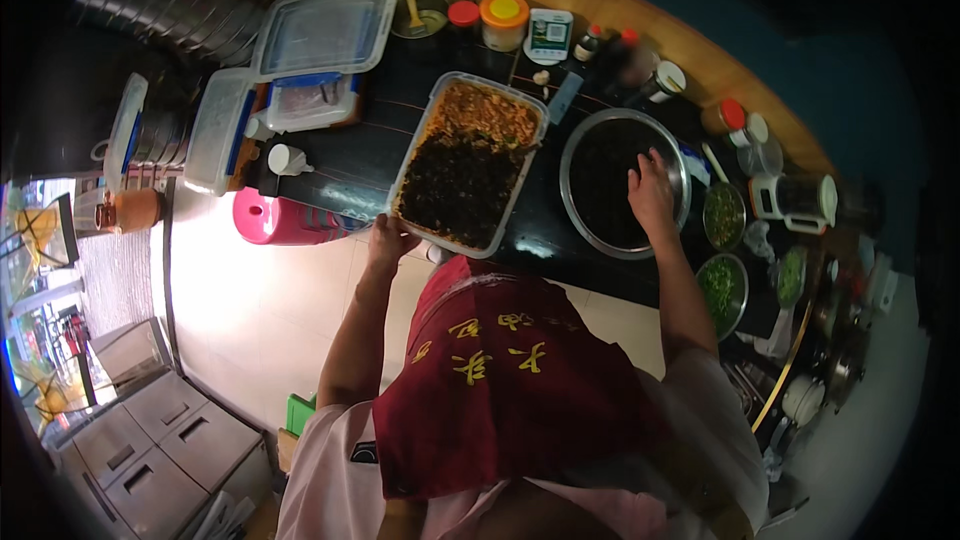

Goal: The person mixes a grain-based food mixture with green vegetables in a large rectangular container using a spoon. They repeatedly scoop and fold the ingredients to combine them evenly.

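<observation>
My left hand (391, 240) grips the near left corner of a clear plastic food container (486, 251). Inside that container, a reddish-orange minced filling (484, 114) fills the far end and a dark chopped filling (457, 184) covers the rest. To its right stands a wide stainless steel bowl (568, 199) with dark contents (604, 165) that are hard to make out. My right hand (651, 191) reaches over the bowl's right side, fingers apart, with nothing visible in it. Whether its fingertips touch the contents cannot be told.
Bowls of chopped greens (720, 289) and a chopped mix (724, 214) stand at the right. Jars (504, 21), a kitchen scale (549, 36) and bottles (589, 43) line the back. Lidded boxes (221, 131) sit at the left, above pink stools (277, 216).
</observation>
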Demonstrator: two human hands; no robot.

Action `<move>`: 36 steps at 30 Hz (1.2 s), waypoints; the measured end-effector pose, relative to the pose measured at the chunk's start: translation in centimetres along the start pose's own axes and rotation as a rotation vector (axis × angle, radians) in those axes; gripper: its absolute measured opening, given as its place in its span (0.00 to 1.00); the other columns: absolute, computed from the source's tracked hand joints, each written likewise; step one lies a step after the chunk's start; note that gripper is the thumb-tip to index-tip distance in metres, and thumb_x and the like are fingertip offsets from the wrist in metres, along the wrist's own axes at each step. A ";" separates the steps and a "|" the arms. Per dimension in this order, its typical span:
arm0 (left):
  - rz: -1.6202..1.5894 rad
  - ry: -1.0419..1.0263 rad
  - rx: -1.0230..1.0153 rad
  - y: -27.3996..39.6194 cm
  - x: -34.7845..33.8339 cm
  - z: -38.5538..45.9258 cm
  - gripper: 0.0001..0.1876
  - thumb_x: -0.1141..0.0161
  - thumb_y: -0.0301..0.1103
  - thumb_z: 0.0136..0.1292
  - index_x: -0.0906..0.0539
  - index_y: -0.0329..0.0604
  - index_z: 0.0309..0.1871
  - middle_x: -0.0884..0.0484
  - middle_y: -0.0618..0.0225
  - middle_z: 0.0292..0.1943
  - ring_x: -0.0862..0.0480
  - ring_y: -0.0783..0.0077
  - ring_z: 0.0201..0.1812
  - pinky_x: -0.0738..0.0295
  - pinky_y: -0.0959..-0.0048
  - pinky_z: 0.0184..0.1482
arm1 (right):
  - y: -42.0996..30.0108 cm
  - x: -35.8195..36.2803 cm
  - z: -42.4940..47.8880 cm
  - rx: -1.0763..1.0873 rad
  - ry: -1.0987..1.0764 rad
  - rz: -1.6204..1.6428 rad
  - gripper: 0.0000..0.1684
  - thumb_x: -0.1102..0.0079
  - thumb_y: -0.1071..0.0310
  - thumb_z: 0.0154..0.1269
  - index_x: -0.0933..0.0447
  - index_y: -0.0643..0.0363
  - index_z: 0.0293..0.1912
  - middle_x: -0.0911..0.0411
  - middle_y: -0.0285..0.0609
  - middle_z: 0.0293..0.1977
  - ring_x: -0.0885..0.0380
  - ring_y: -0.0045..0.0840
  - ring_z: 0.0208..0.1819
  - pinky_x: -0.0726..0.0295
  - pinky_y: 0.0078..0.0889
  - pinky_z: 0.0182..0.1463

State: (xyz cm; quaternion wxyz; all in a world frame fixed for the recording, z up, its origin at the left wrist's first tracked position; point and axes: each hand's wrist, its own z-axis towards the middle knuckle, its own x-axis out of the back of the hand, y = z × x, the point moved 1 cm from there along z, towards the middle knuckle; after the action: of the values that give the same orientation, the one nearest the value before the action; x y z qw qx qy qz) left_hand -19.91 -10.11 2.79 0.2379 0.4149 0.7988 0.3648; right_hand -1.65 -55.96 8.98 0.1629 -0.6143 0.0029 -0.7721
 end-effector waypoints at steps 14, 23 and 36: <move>0.075 -0.156 0.038 -1.3 2.5 0.4 0.11 0.52 0.41 0.77 0.31 0.42 0.46 0.19 0.59 0.40 0.14 0.66 0.36 0.14 0.71 0.36 | -20.5 -4.8 10.0 0.683 -0.983 -0.248 0.09 0.40 0.71 0.60 0.18 0.62 0.25 0.19 0.52 0.25 0.17 0.46 0.31 0.17 0.56 0.33; 0.167 -0.160 -0.115 -3.7 3.3 1.7 0.11 0.49 0.41 0.76 0.30 0.43 0.46 0.20 0.62 0.36 0.15 0.68 0.33 0.15 0.69 0.34 | -18.6 -5.7 9.4 0.551 -1.094 -0.269 0.07 0.41 0.70 0.63 0.16 0.60 0.34 0.18 0.53 0.33 0.18 0.46 0.32 0.17 0.57 0.36; 0.072 -0.140 0.045 0.9 0.6 -0.9 0.11 0.54 0.37 0.74 0.29 0.40 0.49 0.16 0.56 0.41 0.14 0.66 0.34 0.15 0.73 0.37 | 5.2 -2.7 3.5 -0.220 -0.316 -0.116 0.22 0.42 0.55 0.68 0.24 0.60 0.55 0.24 0.57 0.53 0.22 0.49 0.53 0.21 0.48 0.57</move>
State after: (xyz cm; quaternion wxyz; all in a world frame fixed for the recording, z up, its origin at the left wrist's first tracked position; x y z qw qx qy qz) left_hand -20.39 -9.62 4.01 0.2705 0.4734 0.7727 0.3251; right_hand 3.48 -59.50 6.25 0.0485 -0.7411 0.0264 -0.6691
